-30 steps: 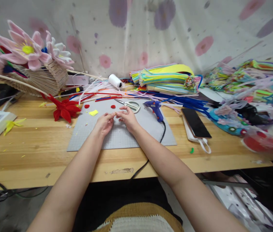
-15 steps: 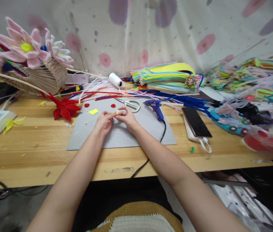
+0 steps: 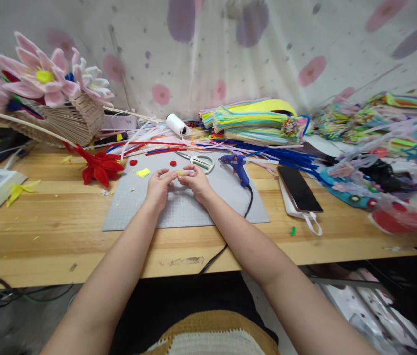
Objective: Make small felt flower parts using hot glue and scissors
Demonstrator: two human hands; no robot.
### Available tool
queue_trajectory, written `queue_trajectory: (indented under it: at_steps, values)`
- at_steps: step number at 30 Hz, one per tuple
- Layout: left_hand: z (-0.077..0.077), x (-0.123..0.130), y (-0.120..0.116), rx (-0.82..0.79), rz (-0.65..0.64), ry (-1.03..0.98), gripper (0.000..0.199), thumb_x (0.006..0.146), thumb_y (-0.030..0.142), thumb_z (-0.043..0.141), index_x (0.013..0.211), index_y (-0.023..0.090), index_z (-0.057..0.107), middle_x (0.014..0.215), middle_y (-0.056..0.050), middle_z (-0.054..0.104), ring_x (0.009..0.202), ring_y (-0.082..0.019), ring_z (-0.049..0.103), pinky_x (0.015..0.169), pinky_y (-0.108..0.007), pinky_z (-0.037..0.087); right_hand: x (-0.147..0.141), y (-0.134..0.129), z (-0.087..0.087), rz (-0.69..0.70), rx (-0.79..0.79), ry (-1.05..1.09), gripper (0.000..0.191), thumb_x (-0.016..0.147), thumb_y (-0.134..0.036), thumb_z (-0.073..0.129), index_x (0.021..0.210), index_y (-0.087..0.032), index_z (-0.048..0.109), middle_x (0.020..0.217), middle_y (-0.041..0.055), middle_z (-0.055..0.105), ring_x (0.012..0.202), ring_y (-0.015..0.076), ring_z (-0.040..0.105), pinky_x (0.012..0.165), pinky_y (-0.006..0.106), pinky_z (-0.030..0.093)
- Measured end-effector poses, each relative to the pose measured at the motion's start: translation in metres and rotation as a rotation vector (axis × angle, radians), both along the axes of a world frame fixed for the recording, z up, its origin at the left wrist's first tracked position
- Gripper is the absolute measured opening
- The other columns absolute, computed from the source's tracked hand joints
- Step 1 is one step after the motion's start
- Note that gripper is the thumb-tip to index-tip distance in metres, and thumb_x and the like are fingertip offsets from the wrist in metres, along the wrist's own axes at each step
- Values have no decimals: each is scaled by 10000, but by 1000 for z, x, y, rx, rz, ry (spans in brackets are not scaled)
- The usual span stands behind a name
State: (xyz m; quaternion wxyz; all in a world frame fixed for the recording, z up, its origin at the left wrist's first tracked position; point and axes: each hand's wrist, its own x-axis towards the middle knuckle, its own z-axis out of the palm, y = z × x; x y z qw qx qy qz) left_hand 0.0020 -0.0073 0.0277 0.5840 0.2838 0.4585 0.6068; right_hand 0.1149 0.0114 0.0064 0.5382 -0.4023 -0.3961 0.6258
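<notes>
Over the grey cutting mat (image 3: 138, 212), my left hand (image 3: 159, 187) and my right hand (image 3: 195, 181) meet fingertip to fingertip. Between them they pinch a small yellow piece (image 3: 180, 172), mostly covered by the fingers; its exact kind is too small to make out. Just behind the right hand lie scissors (image 3: 204, 162) with pale handles. To the left of my hands are a yellow scrap (image 3: 143, 172) and a red round piece (image 3: 133, 162); a second red round piece (image 3: 173, 163) sits behind the fingertips.
A blue glue gun (image 3: 238, 167) with a black cord lies on the mat's right side. Further right is a phone (image 3: 299, 187). A red fuzzy flower (image 3: 101, 166) rests left of the mat. Bundles of pipe cleaners (image 3: 256, 121) line the back; a basket (image 3: 71, 123) holds pink flowers.
The yellow piece shows a little more between my fingertips, which have shifted slightly. Both hands stay in nearly the same place, and the view has tilted a little.
</notes>
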Motion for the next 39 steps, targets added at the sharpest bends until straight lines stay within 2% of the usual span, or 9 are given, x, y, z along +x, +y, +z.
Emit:
queue_trajectory:
  at_steps: [3, 6, 12, 18, 23, 31, 36, 39]
  values:
    - [-3, 0, 0, 40, 40, 71, 476, 505, 153, 777, 872, 164, 474, 717, -24, 671, 617, -105, 585, 571, -207, 354, 1, -1, 1, 39, 19, -25, 473, 465, -214, 720, 841, -206, 434, 557, -99, 577, 511, 72, 527, 544, 210, 404]
    - [-5, 0, 3, 3, 92, 77, 488, 525, 131, 767, 876, 174, 431, 715, -29, 675, 624, -108, 592, 576, -211, 348, 1, -3, 2, 101, 58, -63, 467, 483, -215, 708, 867, -204, 443, 596, -85, 594, 555, 79, 543, 562, 214, 407]
    - [-5, 0, 5, -73, 133, 54, 521, 532, 103, 774, 894, 184, 408, 707, -15, 664, 625, -102, 577, 586, -220, 342, 4, 0, 4, 14, 124, -95, 414, 521, -236, 692, 851, -215, 442, 635, -84, 589, 585, 75, 537, 600, 228, 425]
    - [0, 1, 3, -113, 116, -6, 512, 557, 44, 748, 894, 188, 389, 735, -40, 667, 645, -103, 563, 603, -224, 356, 6, 1, 5, 3, 145, -100, 383, 539, -242, 686, 840, -218, 451, 644, -78, 584, 602, 75, 539, 604, 225, 432]
    - [2, 3, 2, -134, 83, -66, 480, 573, 0, 718, 820, 200, 359, 726, -28, 649, 645, -97, 563, 571, -206, 359, 5, -2, 5, 38, 162, -107, 397, 543, -238, 685, 859, -216, 446, 665, -76, 589, 606, 71, 542, 607, 219, 423]
    - [2, 3, 1, -148, 74, -108, 486, 579, -50, 687, 806, 204, 339, 733, -9, 616, 650, -91, 576, 550, -187, 368, 5, -3, 4, 67, 176, -119, 409, 532, -238, 694, 859, -224, 450, 663, -81, 599, 620, 84, 559, 623, 237, 440]
    - [1, 2, 2, -136, 44, -92, 509, 535, -27, 730, 829, 192, 377, 730, -7, 606, 630, -95, 566, 551, -193, 365, 5, -2, 3, 72, 186, -123, 406, 541, -241, 689, 871, -218, 453, 677, -74, 602, 638, 84, 568, 649, 240, 444]
    - [-1, 1, 2, -97, 39, -29, 434, 570, 78, 753, 816, 177, 409, 722, -16, 617, 601, -84, 553, 546, -191, 364, 5, -2, 2, 62, 161, -108, 411, 541, -243, 700, 864, -218, 448, 666, -74, 599, 634, 83, 572, 654, 239, 446]
